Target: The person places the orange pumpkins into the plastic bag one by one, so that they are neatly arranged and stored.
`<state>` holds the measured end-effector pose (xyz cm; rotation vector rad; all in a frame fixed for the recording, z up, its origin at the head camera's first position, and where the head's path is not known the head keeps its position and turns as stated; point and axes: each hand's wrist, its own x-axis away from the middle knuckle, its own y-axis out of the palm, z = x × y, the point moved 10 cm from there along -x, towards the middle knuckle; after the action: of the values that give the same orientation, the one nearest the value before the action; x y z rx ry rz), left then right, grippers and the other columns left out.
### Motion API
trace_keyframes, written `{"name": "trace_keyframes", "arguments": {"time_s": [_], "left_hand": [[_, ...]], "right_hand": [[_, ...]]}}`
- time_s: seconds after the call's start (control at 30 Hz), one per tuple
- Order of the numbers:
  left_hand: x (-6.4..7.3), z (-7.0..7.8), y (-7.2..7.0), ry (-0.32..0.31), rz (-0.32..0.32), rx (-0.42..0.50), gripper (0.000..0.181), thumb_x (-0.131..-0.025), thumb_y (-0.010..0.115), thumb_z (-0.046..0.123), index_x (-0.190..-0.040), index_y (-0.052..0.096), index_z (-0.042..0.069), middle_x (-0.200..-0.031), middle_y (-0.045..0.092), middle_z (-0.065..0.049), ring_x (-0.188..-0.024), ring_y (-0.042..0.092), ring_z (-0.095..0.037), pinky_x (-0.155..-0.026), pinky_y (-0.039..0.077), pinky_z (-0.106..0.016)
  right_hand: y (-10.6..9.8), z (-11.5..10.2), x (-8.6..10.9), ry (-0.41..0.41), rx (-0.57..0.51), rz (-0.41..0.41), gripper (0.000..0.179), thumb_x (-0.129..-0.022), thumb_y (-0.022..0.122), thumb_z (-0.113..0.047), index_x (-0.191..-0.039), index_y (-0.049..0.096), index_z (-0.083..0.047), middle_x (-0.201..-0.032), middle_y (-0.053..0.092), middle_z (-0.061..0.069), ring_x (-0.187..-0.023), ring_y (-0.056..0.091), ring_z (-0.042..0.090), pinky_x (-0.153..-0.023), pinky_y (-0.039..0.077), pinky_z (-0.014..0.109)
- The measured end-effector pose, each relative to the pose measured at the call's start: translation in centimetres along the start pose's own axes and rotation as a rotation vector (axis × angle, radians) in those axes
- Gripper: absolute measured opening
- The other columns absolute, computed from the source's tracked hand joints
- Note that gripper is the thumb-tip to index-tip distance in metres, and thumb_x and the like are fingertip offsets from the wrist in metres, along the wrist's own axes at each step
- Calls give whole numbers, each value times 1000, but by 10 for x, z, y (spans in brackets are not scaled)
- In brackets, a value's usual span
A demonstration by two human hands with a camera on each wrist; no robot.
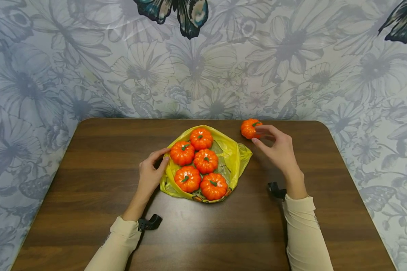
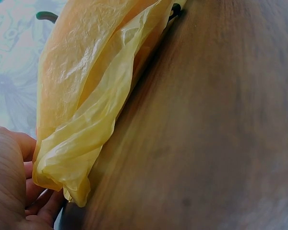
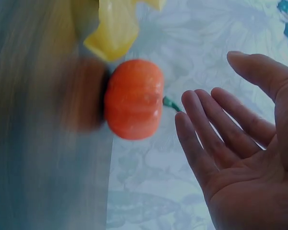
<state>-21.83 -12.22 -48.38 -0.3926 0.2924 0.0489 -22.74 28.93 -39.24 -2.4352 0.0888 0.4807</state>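
A yellow plastic bag (image 1: 235, 160) lies spread on the table with several small orange pumpkins (image 1: 206, 161), green-stemmed, resting in it. At the bag's left edge, my left hand (image 1: 151, 169) holds the rim between thumb and fingers. The left wrist view shows the crumpled bag wall (image 2: 86, 120) close up, partly hiding those fingertips. Beyond the bag on the right, one more orange pumpkin (image 1: 248, 128) sits on the table near the back edge. Beside it is my right hand (image 1: 279, 148), fingers spread and loosely bent. In the right wrist view, the fingertips reach the stem side of the pumpkin (image 3: 134, 100), with no grip around it.
The brown wooden table (image 1: 98, 165) has its back edge against a wall with flower-patterned covering (image 1: 220, 82). Butterfly decorations (image 1: 190, 17) hang on the wall. Black straps (image 1: 150, 223) sit at both wrists, below light sleeves (image 1: 305, 229).
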Motion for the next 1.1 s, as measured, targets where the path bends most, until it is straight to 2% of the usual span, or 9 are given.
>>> {"name": "trace_keyframes", "arguments": {"time_s": [0.2, 0.47, 0.77, 0.93, 1.1], "left_hand": [[0, 0, 1, 3, 1, -12, 28, -100, 72, 10, -127, 76, 9, -125, 76, -13, -118, 71, -29, -97, 45, -8], [-1, 0, 1, 6, -1, 7, 28, -100, 72, 9, -127, 76, 9, -125, 76, -14, -117, 71, -31, -98, 45, -8], [0, -2, 2, -6, -6, -4, 28, -99, 72, 8, -127, 77, 11, -125, 76, -12, -118, 71, -29, -98, 46, -8], [1, -2, 2, -6, -6, -3, 28, -100, 71, 8, -127, 77, 10, -125, 76, -13, -118, 71, -30, -99, 45, -8], [0, -1, 1, -6, -2, -12, 28, -100, 72, 10, -127, 77, 11, -125, 76, -13, -118, 71, -30, -99, 44, -8]], "right_hand": [[-15, 12, 2, 49, 15, 73, 36, -92, 82, -11, -126, 72, -4, -123, 76, 12, -109, 72, 35, -100, 57, 50], [-18, 32, -2, 113, 27, 125, 41, -91, 83, -12, -128, 69, 1, -126, 73, 19, -119, 69, 36, -106, 53, 54], [-4, 53, -9, 196, 75, 42, 57, -93, 82, -19, -141, 60, 2, -142, 64, 21, -132, 61, 43, -112, 47, 57], [10, 68, -13, 272, 87, -28, 67, -94, 81, -27, -150, 53, -3, -152, 57, 20, -137, 58, 44, -114, 46, 57], [19, 75, -19, 289, 85, -54, 74, -92, 83, -28, -154, 49, -6, -154, 55, 21, -138, 57, 43, -116, 44, 55]]}}
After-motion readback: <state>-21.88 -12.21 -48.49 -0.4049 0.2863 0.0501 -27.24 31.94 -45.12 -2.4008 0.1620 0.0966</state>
